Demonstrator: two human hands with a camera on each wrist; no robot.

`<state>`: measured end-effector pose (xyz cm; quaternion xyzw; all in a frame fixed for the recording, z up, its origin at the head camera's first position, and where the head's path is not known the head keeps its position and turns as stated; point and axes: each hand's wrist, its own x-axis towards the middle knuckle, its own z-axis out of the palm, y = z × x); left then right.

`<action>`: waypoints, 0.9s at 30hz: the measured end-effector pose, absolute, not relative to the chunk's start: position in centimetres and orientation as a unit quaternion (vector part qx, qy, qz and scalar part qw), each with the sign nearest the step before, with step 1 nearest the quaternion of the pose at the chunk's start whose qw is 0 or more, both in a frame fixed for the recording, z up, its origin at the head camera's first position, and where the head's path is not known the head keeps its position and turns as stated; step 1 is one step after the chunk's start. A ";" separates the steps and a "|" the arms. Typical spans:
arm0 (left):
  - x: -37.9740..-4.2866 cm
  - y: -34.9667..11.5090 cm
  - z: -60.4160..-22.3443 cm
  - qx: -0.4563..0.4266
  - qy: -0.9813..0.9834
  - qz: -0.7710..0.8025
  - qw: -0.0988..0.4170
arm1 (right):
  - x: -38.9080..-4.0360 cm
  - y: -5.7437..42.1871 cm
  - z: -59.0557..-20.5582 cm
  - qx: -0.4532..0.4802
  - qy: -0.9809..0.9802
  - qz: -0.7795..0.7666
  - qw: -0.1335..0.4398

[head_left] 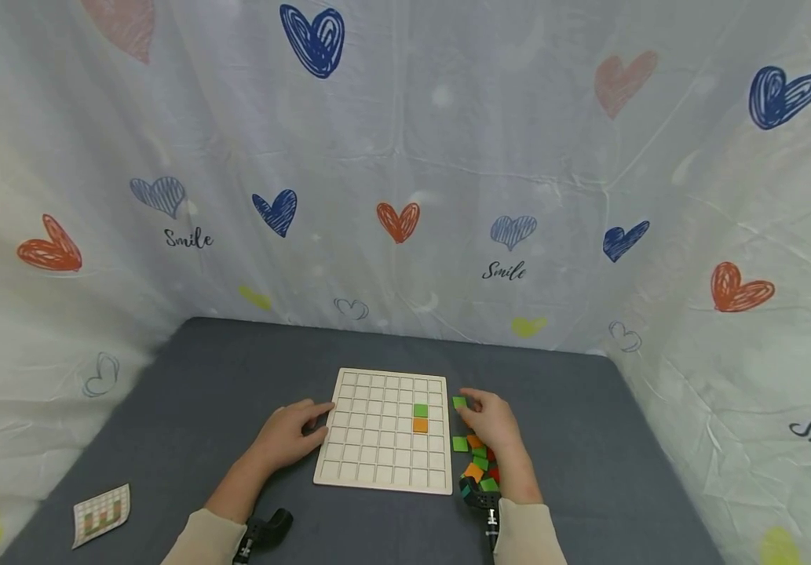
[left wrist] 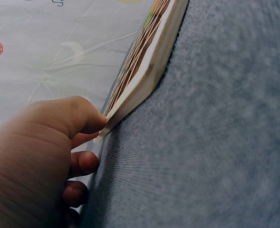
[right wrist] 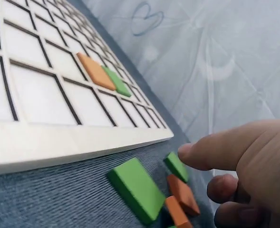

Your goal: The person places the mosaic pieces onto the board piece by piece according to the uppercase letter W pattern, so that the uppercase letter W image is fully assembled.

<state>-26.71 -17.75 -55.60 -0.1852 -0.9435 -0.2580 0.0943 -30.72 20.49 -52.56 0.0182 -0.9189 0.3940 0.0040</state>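
One card lies on the desk, lower left; the right hand partly hides loose tiles right of centre. One pale gridded board, lower centre, carries one green tile, one orange tile. The left hand, loosely bent, touches its edge; whether the right's parted fingertips grip anything, I cannot tell.

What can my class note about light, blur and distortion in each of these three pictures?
Head view: soft light, no harsh glare on the pale curtain; wide framing leaves the loose tiles small. Left wrist view: the tablecloth blurs toward the right. Right wrist view: the curtain looks hazy; the close, slanted angle makes the board's nearer squares loom larger.
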 end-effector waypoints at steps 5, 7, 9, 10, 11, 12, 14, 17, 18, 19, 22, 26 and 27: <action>-26.8 -17.8 -55.8 -0.184 -0.943 -0.262 0.092 | -31.0 20.5 -53.5 -0.001 -0.935 0.355 0.006; -26.8 -17.8 -55.7 -0.185 -0.943 -0.263 0.089 | -31.1 20.5 -53.7 -0.007 -0.938 0.346 0.007; -26.8 -17.8 -55.8 -0.183 -0.944 -0.261 0.088 | -31.0 20.4 -53.7 -0.014 -0.940 0.342 0.009; -26.8 -17.8 -55.7 -0.183 -0.944 -0.261 0.089 | -31.0 20.4 -53.7 -0.017 -0.940 0.342 0.010; -26.8 -17.8 -55.7 -0.182 -0.944 -0.260 0.089 | -31.0 20.3 -53.8 -0.020 -0.940 0.341 0.015; -26.8 -17.8 -55.7 -0.182 -0.944 -0.259 0.090 | -31.0 20.2 -53.7 -0.026 -0.940 0.339 0.020; -26.8 -17.8 -55.7 -0.182 -0.944 -0.258 0.093 | -31.0 20.0 -53.8 -0.034 -0.940 0.336 0.035; -26.8 -17.8 -55.6 -0.185 -0.943 -0.259 0.101 | -30.9 19.7 -53.8 -0.039 -0.942 0.328 0.060; -26.8 -17.8 -55.6 -0.186 -0.942 -0.259 0.104 | -30.9 19.6 -53.8 -0.038 -0.942 0.326 0.066; -26.8 -17.8 -55.6 -0.187 -0.942 -0.259 0.107 | -30.9 19.6 -53.8 -0.036 -0.942 0.325 0.070; -26.8 -17.8 -55.6 -0.190 -0.940 -0.260 0.111 | -30.8 19.7 -53.8 -0.028 -0.942 0.327 0.072; -26.8 -17.8 -55.7 -0.189 -0.942 -0.258 0.104 | -30.8 20.3 -53.7 -0.021 -0.938 0.339 0.066; -26.8 -17.8 -55.7 -0.188 -0.942 -0.258 0.102 | -30.7 20.4 -53.6 -0.023 -0.936 0.345 0.065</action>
